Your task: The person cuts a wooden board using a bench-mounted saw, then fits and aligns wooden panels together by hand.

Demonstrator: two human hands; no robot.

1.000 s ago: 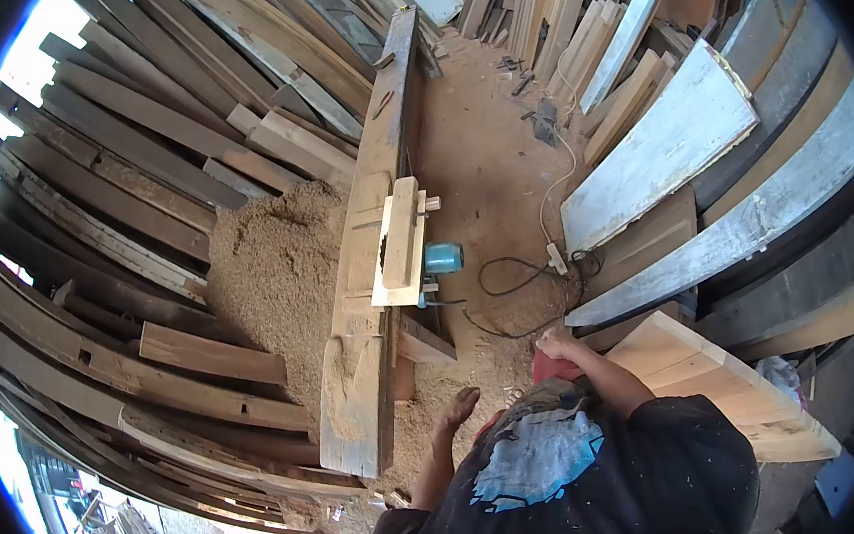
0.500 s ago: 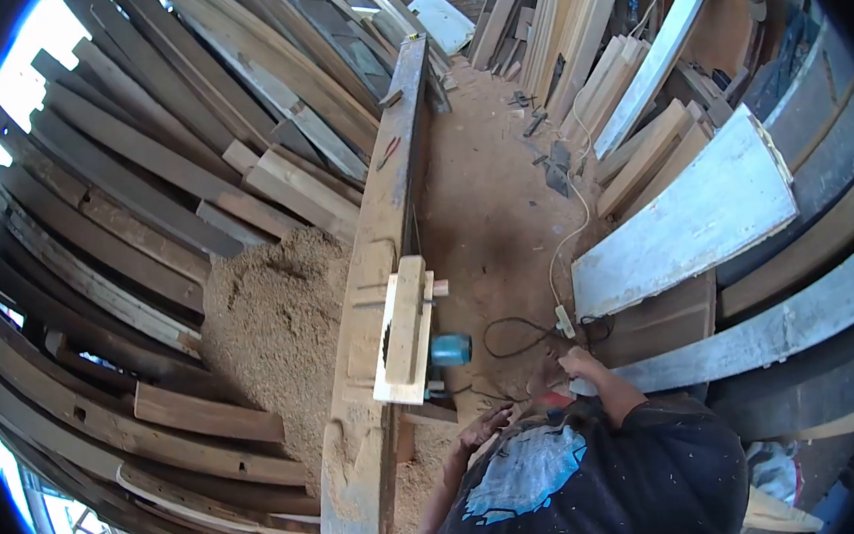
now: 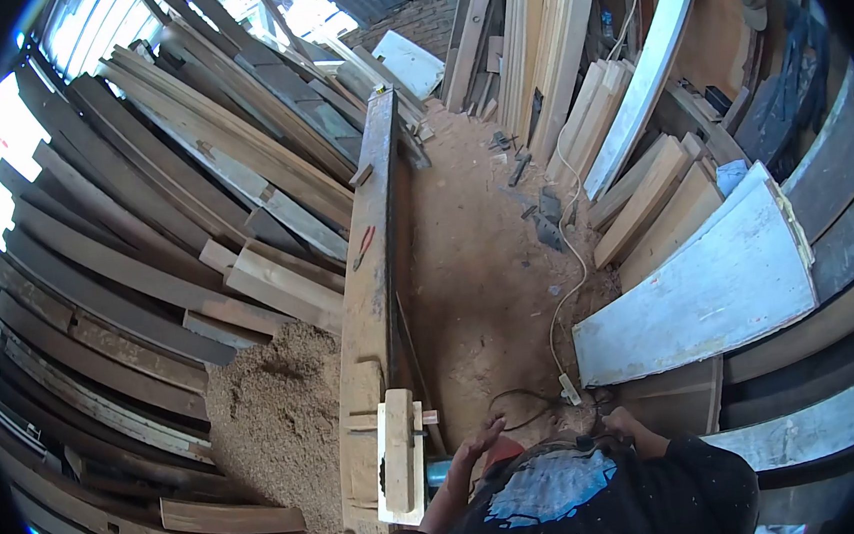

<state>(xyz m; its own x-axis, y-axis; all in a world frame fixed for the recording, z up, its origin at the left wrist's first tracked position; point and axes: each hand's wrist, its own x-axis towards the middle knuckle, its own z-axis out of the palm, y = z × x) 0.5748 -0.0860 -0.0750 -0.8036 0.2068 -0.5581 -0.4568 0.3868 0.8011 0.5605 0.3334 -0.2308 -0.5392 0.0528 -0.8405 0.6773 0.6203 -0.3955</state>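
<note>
My left hand (image 3: 481, 439) is raised in front of my shirt, fingers stretched out and holding nothing. Close to it is the blue body of a power tool (image 3: 437, 473), partly covered by my forearm. The tool sits against a pale board (image 3: 414, 504) on the wooden beam bench, with a long wood block (image 3: 398, 450) on top. My right hand (image 3: 622, 422) is at my waist by the shirt hem, fingers curled; whatever they hold is hidden. A white cable connector (image 3: 569, 389) lies on the ground just ahead of it.
The long beam bench (image 3: 367, 201) runs away from me, with red-handled pliers (image 3: 363, 247) on it. Sawdust (image 3: 269, 430) is heaped at left beside stacked planks (image 3: 146, 259). A white panel (image 3: 699, 286) leans at right. A pale cord (image 3: 571, 306) crosses the ground.
My view has tilted up, so the bench and tool sit lower. My left hand has lifted with its fingers extended. My right hand has drawn back from near the cable to my waist.
</note>
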